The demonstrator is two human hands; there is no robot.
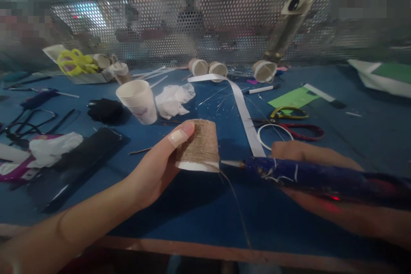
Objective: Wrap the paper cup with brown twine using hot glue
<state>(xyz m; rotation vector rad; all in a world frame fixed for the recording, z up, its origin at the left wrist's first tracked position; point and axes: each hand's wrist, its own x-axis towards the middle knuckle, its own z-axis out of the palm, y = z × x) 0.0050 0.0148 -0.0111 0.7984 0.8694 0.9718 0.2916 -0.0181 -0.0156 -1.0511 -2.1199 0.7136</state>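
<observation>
My left hand (160,162) is closed around a paper cup (199,143) wound with brown twine, its thumb pressed on the wrapped side. A white band of bare paper shows along the cup's lower rim. From that rim a loose end of twine (237,201) hangs down toward the table's front edge. In my right hand (308,154) is a dark blue hot glue gun (308,177) with a small red light. Its metal nozzle points left, close to the cup's edge; whether it touches, I cannot tell. The fingers behind the glue gun are partly hidden.
Stacked white paper cups (138,100) and crumpled tissue (175,98) stand beyond my left hand. A white paper strip (242,115), pliers with red and yellow handles (302,130) and green paper (293,98) lie ahead. A black phone (83,167) lies left; a perforated metal screen (160,21) rises behind.
</observation>
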